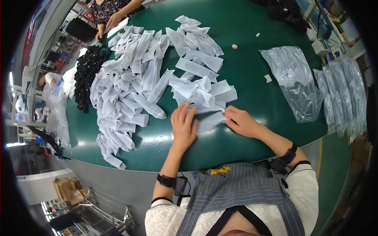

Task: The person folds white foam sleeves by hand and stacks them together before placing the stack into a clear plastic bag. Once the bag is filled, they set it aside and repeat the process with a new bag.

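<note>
A frosted white plastic bag (211, 122) lies between my two hands near the front of the green table. My right hand (242, 122) pinches its right end with thumb and fingertips. At the bag's left end, my left hand (183, 128) is open, with its fingers stretched out toward the bags beyond and its thumb beside the bag. Just past my fingertips is a loose stack of similar frosted bags (201, 92), partly overlapping. A much larger heap of them (126, 78) spreads over the table to the left.
On the right lie a large clear plastic bag with pale contents (293, 78) and several more filled bags (342, 94). A pile of black items (88, 72) borders the heap's left. Another person's hands (114, 21) work at the far left edge. Small scraps (268, 78) dot the green table (244, 70).
</note>
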{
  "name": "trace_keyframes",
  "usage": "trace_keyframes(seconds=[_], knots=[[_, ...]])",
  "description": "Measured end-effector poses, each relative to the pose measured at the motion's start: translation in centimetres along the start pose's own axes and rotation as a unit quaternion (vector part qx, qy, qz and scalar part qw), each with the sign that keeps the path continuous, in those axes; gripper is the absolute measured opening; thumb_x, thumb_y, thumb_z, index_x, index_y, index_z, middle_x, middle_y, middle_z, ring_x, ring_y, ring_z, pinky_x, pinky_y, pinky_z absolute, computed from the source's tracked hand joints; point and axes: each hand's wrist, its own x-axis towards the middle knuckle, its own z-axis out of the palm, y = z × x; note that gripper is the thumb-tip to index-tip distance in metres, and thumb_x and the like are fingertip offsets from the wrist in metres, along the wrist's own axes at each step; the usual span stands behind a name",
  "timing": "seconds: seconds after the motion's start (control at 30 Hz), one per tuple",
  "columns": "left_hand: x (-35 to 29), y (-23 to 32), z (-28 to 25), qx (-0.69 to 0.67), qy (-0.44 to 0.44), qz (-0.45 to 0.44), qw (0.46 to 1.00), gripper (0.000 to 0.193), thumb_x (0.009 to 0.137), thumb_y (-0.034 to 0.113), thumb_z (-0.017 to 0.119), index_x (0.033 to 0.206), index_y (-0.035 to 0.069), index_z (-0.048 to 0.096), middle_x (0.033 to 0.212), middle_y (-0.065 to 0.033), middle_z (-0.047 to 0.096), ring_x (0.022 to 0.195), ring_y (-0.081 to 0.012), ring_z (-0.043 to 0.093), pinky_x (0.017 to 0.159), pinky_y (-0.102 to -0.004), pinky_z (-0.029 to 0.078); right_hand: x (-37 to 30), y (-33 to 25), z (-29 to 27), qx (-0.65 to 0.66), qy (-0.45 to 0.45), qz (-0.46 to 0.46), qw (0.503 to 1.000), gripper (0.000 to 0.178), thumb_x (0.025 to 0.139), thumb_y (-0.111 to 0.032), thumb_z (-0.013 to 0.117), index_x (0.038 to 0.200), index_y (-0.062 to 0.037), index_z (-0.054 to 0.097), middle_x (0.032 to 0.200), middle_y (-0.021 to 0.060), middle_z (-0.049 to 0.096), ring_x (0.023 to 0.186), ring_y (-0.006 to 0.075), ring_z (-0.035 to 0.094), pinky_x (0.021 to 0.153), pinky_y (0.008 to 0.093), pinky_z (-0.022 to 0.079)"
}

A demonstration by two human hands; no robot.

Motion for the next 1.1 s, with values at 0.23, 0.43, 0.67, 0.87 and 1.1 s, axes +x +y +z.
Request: trace_keyframes(seconds=[0.23, 0.43, 0.67, 0.87, 1.1], knots=[[-3.9, 5.6, -0.6, -0.124, -0.119, -0.022, 0.985, 0.05, 0.078, 0.007, 0.068, 0.126, 0.003, 0.052, 0.121, -0.0153, 0.058, 0.111, -0.0319, 0.054, 0.099, -0.0421, 0.039, -2.4, -1.6, 1.7, 0.208, 0.009, 0.193, 0.959, 0.02, 0.09, -0.014, 0.057, 0.077, 0.0003, 0.049, 0.064, 0.0126, 0.054, 0.053, 0.0222, 0.051, 0.052, 0.0351, 0.041], [-3.8, 7.6, -1.3, -0.117, -0.168, -0.124, 0.971, 0.05, 0.079, 0.011, 0.07, 0.125, 0.002, 0.051, 0.108, -0.014, 0.062, 0.098, -0.0302, 0.06, 0.083, -0.0375, 0.048, -2.6, -1.8, 2.9, 0.224, 0.044, 0.187, 0.956, 0.021, 0.09, -0.014, 0.055, 0.075, -0.0001, 0.05, 0.06, 0.0116, 0.054, 0.049, 0.0242, 0.052, 0.05, 0.0368, 0.042], [-5.0, 5.8, -0.1, 0.053, -0.175, -0.034, 0.983, 0.041, 0.077, 0.011, 0.069, 0.114, 0.002, 0.055, 0.11, -0.0124, 0.06, 0.1, -0.0295, 0.057, 0.084, -0.0391, 0.046, 0.4, -3.0, 0.1, 0.113, -0.047, 0.156, 0.98, 0.022, 0.087, -0.015, 0.062, 0.074, -0.0004, 0.052, 0.067, 0.0137, 0.062, 0.06, 0.0305, 0.061, 0.055, 0.0395, 0.048], [-3.4, 6.1, -0.6, 0.114, -0.107, 0.027, 0.987, 0.032, 0.075, 0.006, 0.066, 0.105, 0.003, 0.055, 0.119, -0.0133, 0.057, 0.11, -0.0315, 0.053, 0.098, -0.0478, 0.037, 3.4, -0.1, 3.1, -0.2, 0.043, -0.038, 0.978, 0.011, 0.087, -0.014, 0.057, 0.086, -0.0024, 0.056, 0.077, 0.0161, 0.063, 0.068, 0.0339, 0.064, 0.063, 0.0446, 0.051], [-3.1, 2.9, 0.8, 0.076, -0.111, 0.106, 0.985, 0.032, 0.076, 0.013, 0.07, 0.102, 0.004, 0.054, 0.121, -0.0145, 0.056, 0.112, -0.0321, 0.052, 0.101, -0.0487, 0.034, 2.3, -0.3, -0.8, -0.116, -0.167, 0.03, 0.979, 0.015, 0.085, -0.01, 0.057, 0.099, -0.003, 0.055, 0.085, 0.0164, 0.064, 0.078, 0.0338, 0.064, 0.067, 0.045, 0.051]])
